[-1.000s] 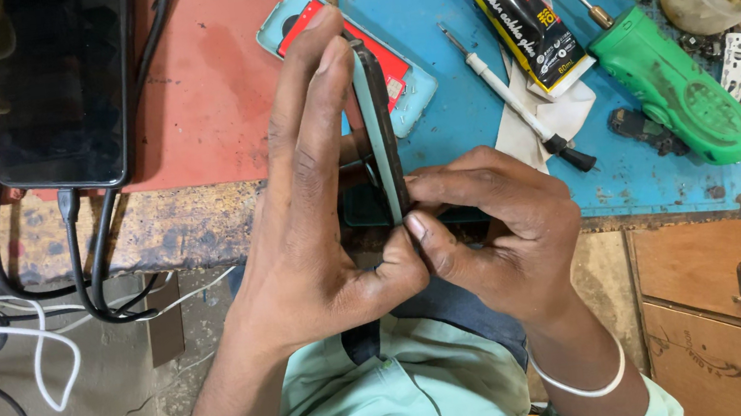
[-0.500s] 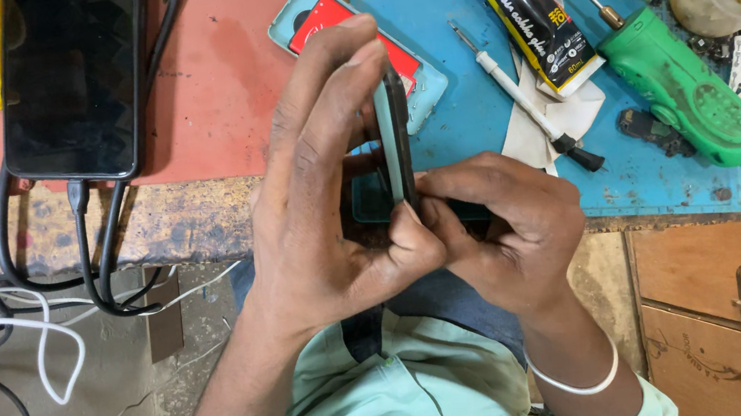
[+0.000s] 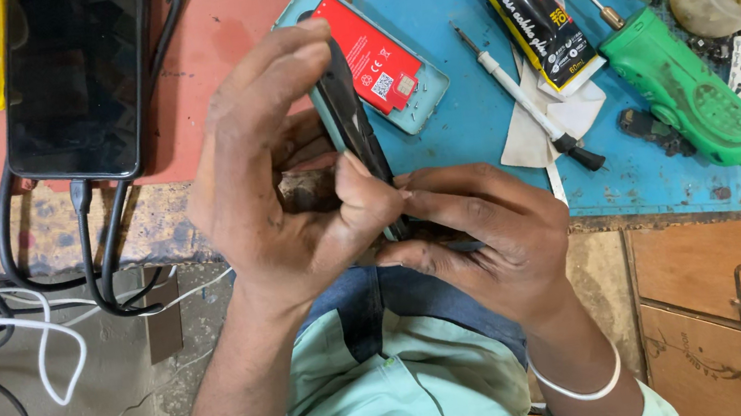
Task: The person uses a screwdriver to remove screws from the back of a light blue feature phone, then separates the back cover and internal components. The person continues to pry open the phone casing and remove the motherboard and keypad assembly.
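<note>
Just in front of the blue work mat [image 3: 473,131], the left hand [image 3: 280,190] and right hand [image 3: 485,237] pinch a thin dark slab-shaped phone [image 3: 352,126] edge-on, fingers closed tightly; uneven thumb pressure could crack it.

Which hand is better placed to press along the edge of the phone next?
Probably the right hand: its fingertips meet the lower edge of the phone, while the left hand wraps and steadies it.
</note>
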